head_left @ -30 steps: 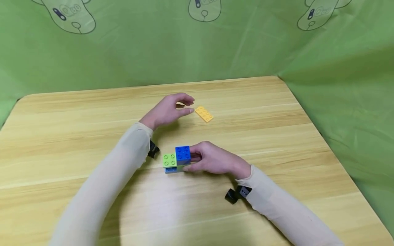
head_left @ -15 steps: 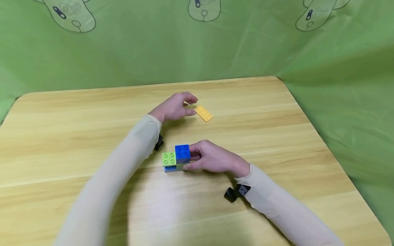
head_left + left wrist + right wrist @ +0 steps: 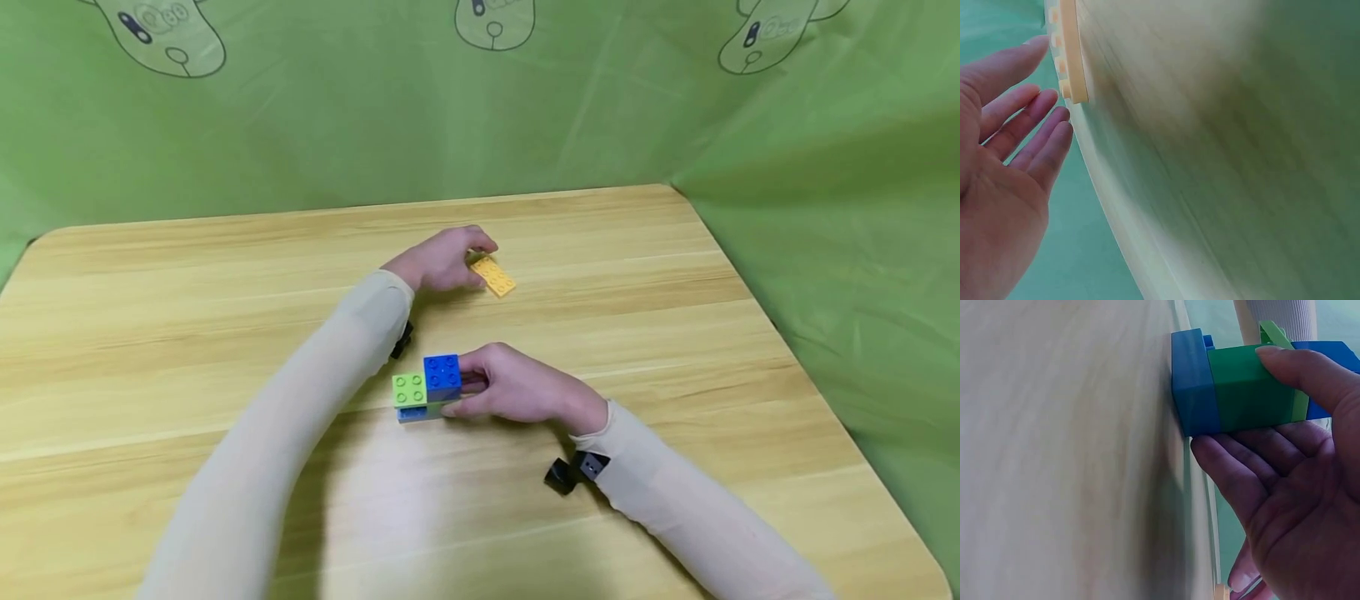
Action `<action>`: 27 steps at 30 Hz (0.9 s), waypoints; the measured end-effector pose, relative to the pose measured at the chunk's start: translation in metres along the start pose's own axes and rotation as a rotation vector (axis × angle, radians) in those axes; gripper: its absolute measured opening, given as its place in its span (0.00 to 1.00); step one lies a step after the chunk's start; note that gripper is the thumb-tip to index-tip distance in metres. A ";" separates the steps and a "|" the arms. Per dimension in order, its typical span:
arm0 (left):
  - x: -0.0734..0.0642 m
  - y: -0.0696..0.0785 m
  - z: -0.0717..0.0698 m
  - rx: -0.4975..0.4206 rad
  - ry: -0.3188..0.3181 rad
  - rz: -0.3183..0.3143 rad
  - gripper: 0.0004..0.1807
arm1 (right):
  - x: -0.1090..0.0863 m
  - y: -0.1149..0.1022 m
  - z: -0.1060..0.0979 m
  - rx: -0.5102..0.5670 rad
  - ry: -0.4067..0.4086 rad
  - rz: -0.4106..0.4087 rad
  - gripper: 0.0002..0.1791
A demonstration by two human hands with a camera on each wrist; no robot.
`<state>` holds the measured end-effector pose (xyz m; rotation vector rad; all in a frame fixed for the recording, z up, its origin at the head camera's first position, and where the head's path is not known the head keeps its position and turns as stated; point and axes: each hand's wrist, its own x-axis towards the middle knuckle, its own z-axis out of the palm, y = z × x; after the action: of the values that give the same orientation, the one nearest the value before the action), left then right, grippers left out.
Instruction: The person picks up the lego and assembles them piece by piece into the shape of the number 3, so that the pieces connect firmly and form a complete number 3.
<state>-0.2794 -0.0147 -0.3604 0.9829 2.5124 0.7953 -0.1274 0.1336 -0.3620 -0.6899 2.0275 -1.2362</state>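
In the head view my left hand [image 3: 444, 258] reaches to the yellow building-block plate [image 3: 497, 279], a flat piece with two rows of studs lying on the table. Its thumb and fingers are spread about the plate's left end; the left wrist view has the fingertips beside the studded face, loosely bent. My right hand [image 3: 517, 385] holds a small stack of building blocks from its right side. From the bottom it has a blue brick [image 3: 1194, 387], a dark green brick [image 3: 1247, 381], a lime plate [image 3: 409, 390] and a blue brick [image 3: 442, 377] on top. The thumb presses the dark green brick.
The wooden table [image 3: 187, 358] backs onto a green cloth [image 3: 337, 125] printed with cartoon heads, which also hangs along the right side. Black wrist devices, one at the right sleeve [image 3: 591, 465], stick out below both cuffs.
My left hand has moved right and slightly toward me, bringing thumb and fingers around the near-left end of the yellow plate. The right hand and block stack stay in place.
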 end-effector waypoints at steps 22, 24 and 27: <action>0.011 0.006 0.005 0.163 -0.049 -0.025 0.18 | -0.001 0.001 0.000 0.032 -0.010 -0.018 0.16; 0.010 0.007 0.006 0.151 -0.039 -0.041 0.17 | -0.001 0.001 0.000 0.031 -0.009 -0.018 0.16; 0.010 0.006 0.006 0.125 -0.018 -0.054 0.16 | -0.001 0.000 0.000 0.031 -0.009 -0.024 0.16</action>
<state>-0.2807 -0.0018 -0.3627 0.9524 2.5874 0.6172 -0.1266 0.1343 -0.3623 -0.7048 1.9940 -1.2738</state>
